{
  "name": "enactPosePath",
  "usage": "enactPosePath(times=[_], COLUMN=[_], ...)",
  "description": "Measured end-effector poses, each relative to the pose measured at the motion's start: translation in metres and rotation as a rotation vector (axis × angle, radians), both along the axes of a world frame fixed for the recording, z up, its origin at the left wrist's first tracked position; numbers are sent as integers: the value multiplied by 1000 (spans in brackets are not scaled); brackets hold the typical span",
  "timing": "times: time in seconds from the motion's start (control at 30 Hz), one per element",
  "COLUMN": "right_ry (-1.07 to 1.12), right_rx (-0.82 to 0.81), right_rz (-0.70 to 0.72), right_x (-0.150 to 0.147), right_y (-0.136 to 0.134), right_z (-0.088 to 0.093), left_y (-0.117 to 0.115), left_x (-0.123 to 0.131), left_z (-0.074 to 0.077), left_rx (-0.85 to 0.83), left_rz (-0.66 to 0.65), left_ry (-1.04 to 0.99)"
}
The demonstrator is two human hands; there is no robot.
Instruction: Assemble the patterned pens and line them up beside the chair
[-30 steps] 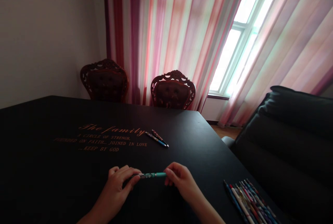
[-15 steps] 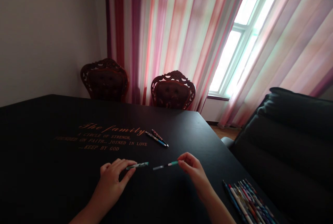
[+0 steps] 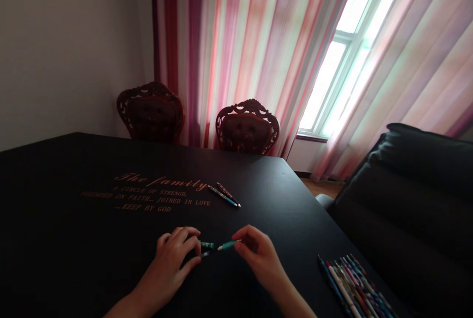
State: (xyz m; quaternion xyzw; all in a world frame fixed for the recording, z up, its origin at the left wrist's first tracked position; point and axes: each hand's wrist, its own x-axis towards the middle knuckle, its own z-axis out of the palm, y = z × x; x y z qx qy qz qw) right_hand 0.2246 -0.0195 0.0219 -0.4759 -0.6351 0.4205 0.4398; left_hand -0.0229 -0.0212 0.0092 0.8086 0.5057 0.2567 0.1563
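Note:
My left hand [image 3: 175, 259] has its fingers curled around a green patterned pen barrel [image 3: 207, 245]; only one end of the barrel shows beyond the fingers. In my right hand [image 3: 258, 254], thumb and forefinger pinch a plain green pen piece [image 3: 228, 245]. A thin refill [image 3: 208, 253] runs from that piece toward my left thumb tip. Whether the left fingers touch the refill's end, I cannot tell. Farther up the table lie two pens side by side, a blue-and-white one [image 3: 226, 197] and a dark patterned one [image 3: 225, 191].
Several pens [image 3: 354, 286] lie in a row along the right edge of the black table [image 3: 92, 259]. Gold lettering [image 3: 162, 180] marks the tabletop. Two carved chairs [image 3: 151, 116] stand behind it, and a black leather sofa [image 3: 414, 209] is close on the right.
My right hand has moved left with the green piece and refill, close to my left hand. My left hand has shifted slightly right and lower, covering more of the barrel.

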Motion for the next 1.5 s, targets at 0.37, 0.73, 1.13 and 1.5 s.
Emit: enactPosePath(times=[0.37,0.73,1.13,1.5], right_ry=[-82,299,313,286], right_rx=[30,-267,-307,-330], right_rz=[-109,212,221,205], right_x=[20,-15,-23,-24], right_y=[12,-9,-15,-13], right_z=[-9,-3,-4,-15], left_y=[1,-18,-22,-26], left_x=[-1,12,15,24], left_z=[1,13,25,20], left_rx=[14,60,-44,47], left_rz=[36,-279,-360,-311], left_ry=[56,-71,-85,-138])
